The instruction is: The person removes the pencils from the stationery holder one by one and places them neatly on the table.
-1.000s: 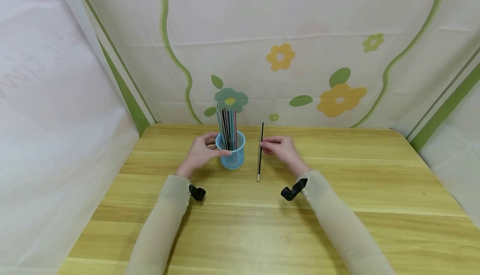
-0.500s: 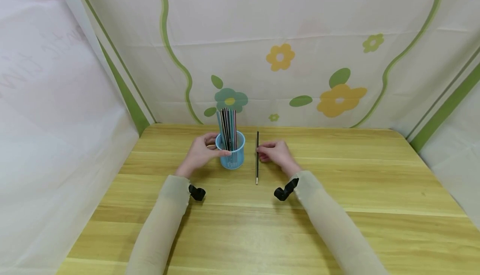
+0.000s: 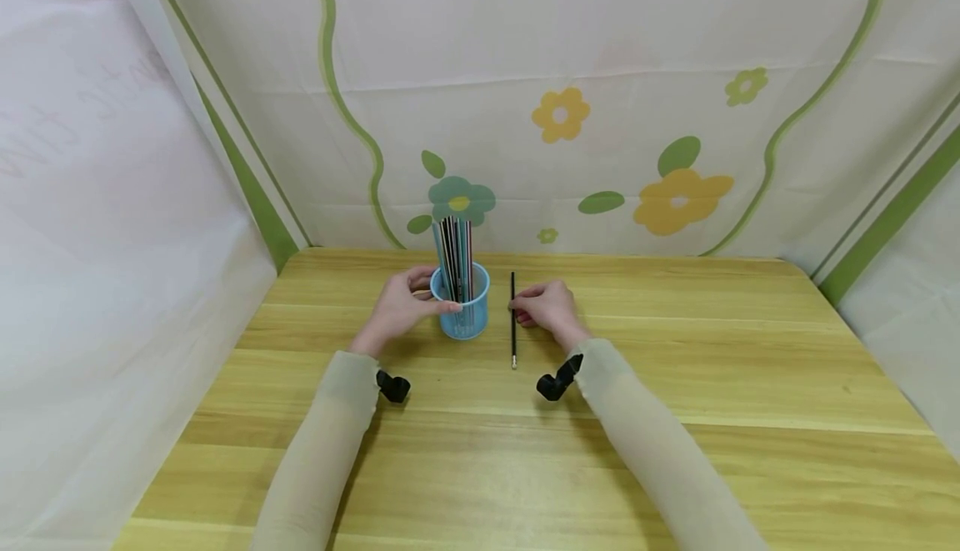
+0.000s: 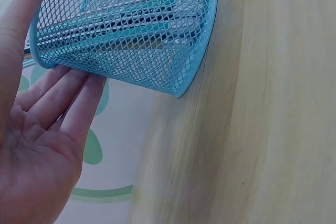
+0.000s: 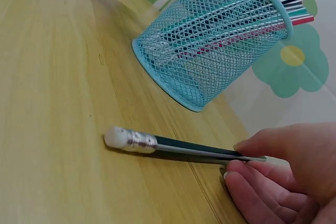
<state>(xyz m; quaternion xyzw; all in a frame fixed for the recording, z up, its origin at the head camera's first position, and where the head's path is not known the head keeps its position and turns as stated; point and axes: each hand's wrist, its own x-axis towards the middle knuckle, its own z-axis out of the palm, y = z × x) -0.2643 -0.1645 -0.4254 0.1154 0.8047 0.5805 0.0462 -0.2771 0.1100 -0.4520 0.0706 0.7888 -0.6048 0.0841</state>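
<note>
A light blue mesh pen cup (image 3: pixel 476 319) stands upright on the wooden table, holding a bundle of pencils (image 3: pixel 454 251) in black, teal and pink. My left hand (image 3: pixel 400 308) grips it from the left, thumb over the near side of the rim and fingers behind. To the right of the cup, my right hand (image 3: pixel 551 308) pinches a dark pencil (image 5: pixel 194 148) between thumb and fingertips. Its white eraser (image 5: pixel 116 137) in a silver ferrule points toward me, low over the tabletop. The pencil's far end extends beyond the fingers, away from me.
The wooden table (image 3: pixel 480 468) reaches back to a white cloth wall (image 3: pixel 480 134) printed with flowers and leaves. Another white cloth panel (image 3: pixel 112 226) borders the left side. A black wrist camera (image 3: pixel 393 386) sits at the left cuff, another wrist camera (image 3: pixel 555 384) at the right.
My right hand has shifted left and slightly toward me with the pencil, which now lies straighter and closer to the cup. My left hand and the cup stay in place.
</note>
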